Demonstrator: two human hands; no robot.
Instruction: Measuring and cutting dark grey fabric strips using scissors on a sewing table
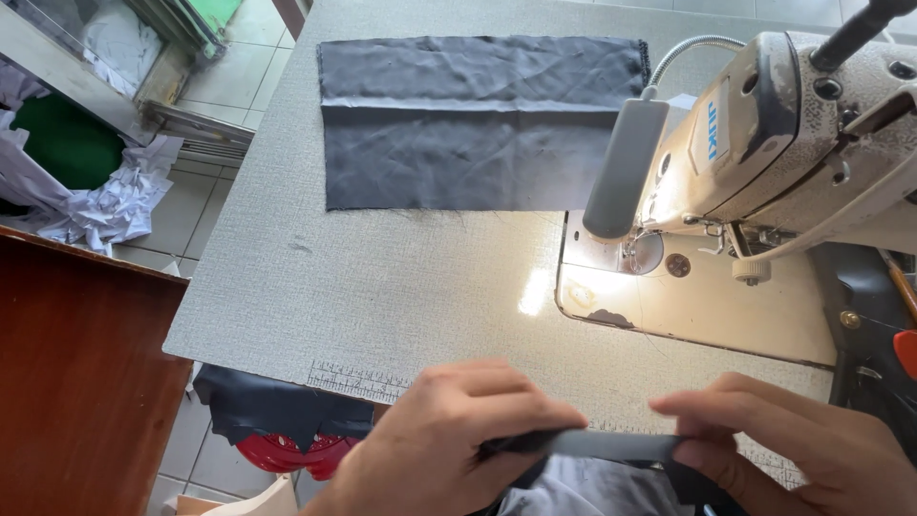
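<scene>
- Two hands at the near table (382,296) edge, one dark strip (597,444) stretched between them.
- Left hand (449,435): fingers curled shut, pinching the strip's left end.
- Right hand (793,449): thumb and fingers closed on the strip's right end.
- One sewing machine (774,143) right of the strip, farther back (one lamp (626,167) lit).
- One dark cloth (478,119) lies flat left of the machine.

We see only one label, a small upright rectangular white plate with blue lettering (713,131) fixed to the cream metal head of the sewing machine (764,143) standing at the right edge of the grey table (382,287).
</scene>
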